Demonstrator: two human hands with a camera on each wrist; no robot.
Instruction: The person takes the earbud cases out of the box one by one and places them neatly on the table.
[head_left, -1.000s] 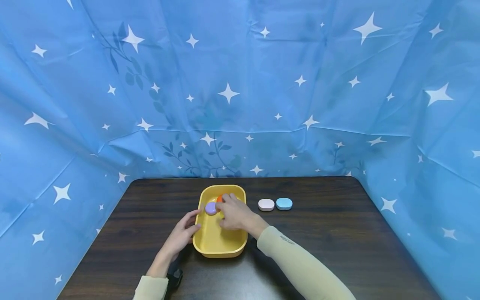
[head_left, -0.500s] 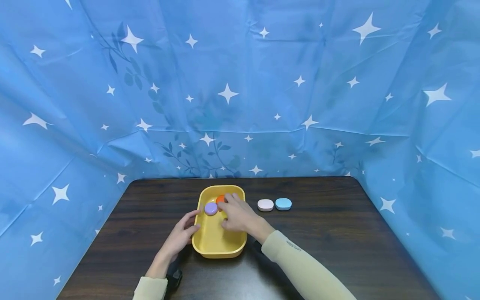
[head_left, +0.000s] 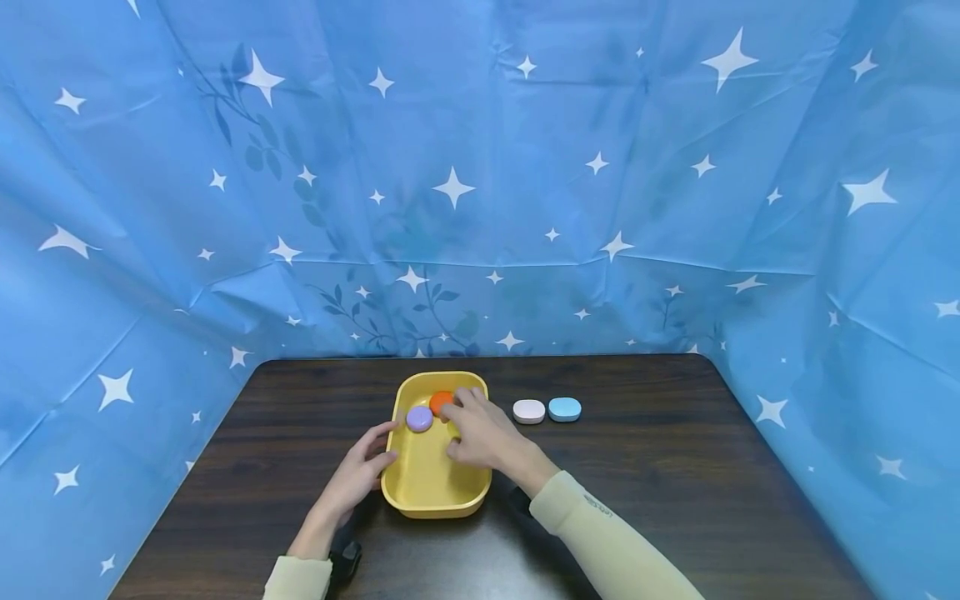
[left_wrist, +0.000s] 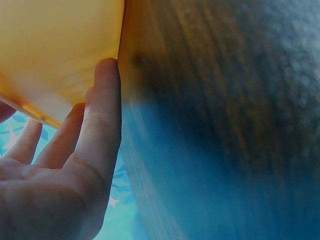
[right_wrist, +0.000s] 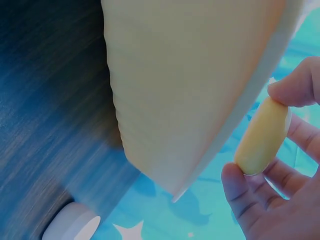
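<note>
My left hand [head_left: 354,473] stands at the left side of a yellow rectangular bin [head_left: 437,510]. In the left wrist view its fairly straight fingers [left_wrist: 102,110] touch the bin's outer wall [left_wrist: 50,50]. My right hand [head_left: 480,429] is over the right part of the bin. Between thumb and fingertips it pinches a small smooth yellow oblong piece [right_wrist: 263,136], held beyond the bin's rim in the right wrist view and mostly hidden in the head view. A round purple piece [head_left: 420,418] and an orange piece [head_left: 442,403] lie inside at the far end, close together.
Right of the bin, a whitish oval piece [head_left: 528,412] and a light blue oval piece [head_left: 565,409] sit side by side on the dark wooden table [head_left: 660,483]. A blue starry cloth [head_left: 480,167] hangs behind and around the table.
My right hand has drawn back a little to the right with the yellow oblong piece, showing more of the orange piece. The left hand stays at the bin.
</note>
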